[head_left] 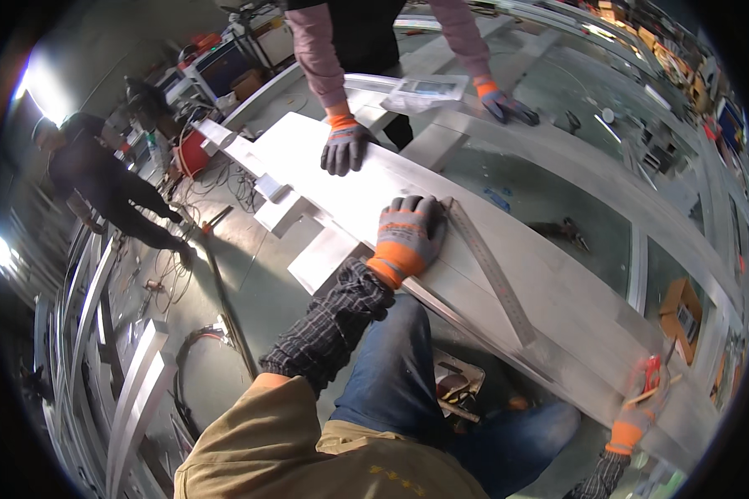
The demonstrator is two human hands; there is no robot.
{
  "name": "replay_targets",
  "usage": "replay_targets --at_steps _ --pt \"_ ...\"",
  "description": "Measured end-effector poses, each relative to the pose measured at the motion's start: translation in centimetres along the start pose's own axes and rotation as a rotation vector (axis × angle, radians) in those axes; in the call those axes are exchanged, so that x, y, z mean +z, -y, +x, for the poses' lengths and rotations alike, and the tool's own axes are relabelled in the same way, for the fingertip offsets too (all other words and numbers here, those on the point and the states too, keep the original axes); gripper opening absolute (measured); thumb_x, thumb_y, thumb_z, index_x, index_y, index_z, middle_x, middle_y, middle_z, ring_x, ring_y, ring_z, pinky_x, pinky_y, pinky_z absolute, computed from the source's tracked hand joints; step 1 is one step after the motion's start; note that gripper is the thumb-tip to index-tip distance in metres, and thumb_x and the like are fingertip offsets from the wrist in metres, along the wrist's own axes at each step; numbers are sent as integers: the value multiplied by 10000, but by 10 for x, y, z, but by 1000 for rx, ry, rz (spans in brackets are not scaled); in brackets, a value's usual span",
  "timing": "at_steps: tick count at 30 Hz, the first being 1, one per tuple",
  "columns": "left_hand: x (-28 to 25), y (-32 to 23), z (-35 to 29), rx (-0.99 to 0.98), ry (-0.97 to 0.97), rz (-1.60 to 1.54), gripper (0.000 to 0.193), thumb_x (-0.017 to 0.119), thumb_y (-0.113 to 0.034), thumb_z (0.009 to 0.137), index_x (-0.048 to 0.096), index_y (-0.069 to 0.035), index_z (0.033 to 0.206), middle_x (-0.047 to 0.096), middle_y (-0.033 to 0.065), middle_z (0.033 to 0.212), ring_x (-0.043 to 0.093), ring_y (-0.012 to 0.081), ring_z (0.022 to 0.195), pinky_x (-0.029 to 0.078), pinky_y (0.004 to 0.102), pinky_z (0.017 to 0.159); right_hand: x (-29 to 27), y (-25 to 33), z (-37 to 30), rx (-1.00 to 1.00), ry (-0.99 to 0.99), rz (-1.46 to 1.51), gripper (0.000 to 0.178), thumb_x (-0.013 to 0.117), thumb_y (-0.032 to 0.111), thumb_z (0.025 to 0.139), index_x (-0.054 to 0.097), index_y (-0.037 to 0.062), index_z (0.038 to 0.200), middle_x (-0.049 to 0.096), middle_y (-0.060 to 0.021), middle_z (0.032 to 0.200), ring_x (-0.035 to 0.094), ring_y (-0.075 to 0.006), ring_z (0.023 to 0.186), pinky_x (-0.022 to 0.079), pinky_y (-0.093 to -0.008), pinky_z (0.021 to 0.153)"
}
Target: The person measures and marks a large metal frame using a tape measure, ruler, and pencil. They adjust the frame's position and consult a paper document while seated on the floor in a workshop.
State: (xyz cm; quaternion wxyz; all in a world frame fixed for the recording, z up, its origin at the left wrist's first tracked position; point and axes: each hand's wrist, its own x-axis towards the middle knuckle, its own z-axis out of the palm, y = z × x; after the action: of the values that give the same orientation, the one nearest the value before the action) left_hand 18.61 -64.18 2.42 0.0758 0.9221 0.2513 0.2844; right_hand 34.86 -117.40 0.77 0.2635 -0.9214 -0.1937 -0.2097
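Note:
My left hand (409,235), in a grey and orange glove, lies on a long pale metal beam (549,312), its fingers bent slightly and laid on the surface. Against that hand's right side is the upper end of a flat steel ruler (491,270), which slants across the beam toward me. At the lower right my gloved right hand (637,412) is closed around a small red tool (653,372) with a thin dark tip. A thin pale stick (653,391) crosses the same hand. Blur hides how its fingers sit.
Across the beam a co-worker's gloved hand (347,148) rests on it; the other hand (508,106) touches the frame. Shorter metal blocks (329,259) jut toward my left. A power tool (562,233) and a cardboard box (681,320) lie beyond. Another person (112,179) stands left.

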Motion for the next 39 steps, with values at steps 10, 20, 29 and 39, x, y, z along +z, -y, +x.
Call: replay_targets --at_steps 10,20,29,39 --pt "-4 -1 -4 -80 46 -18 349 686 -296 907 677 -124 1211 656 152 1214 574 382 1158 437 496 998 5 -23 4 -177 -15 -274 503 622 246 1028 508 -4 1450 591 -205 1417 555 -407 1305 417 -507 1131" --pt "6 7 -8 -76 -28 -47 267 685 -266 915 690 -148 1155 674 129 1167 591 372 1128 457 499 968 15 -52 11 -327 -29 -396 495 701 174 963 562 40 1419 634 -135 1404 599 -364 1285 461 -465 1108" --pt "0 8 -11 -93 -38 -80 350 697 -276 885 670 -139 1207 671 123 1192 588 366 1142 457 501 977 31 -57 10 -304 -103 -345 533 699 117 882 567 28 1391 641 -186 1360 601 -403 1260 461 -489 1092" --pt "0 2 -6 -80 22 -78 358 699 -274 876 685 -142 1209 670 125 1194 585 369 1150 449 490 994 39 -61 12 -236 -184 -311 357 761 99 853 677 14 1189 701 -187 1180 676 -372 1092 545 -434 960"
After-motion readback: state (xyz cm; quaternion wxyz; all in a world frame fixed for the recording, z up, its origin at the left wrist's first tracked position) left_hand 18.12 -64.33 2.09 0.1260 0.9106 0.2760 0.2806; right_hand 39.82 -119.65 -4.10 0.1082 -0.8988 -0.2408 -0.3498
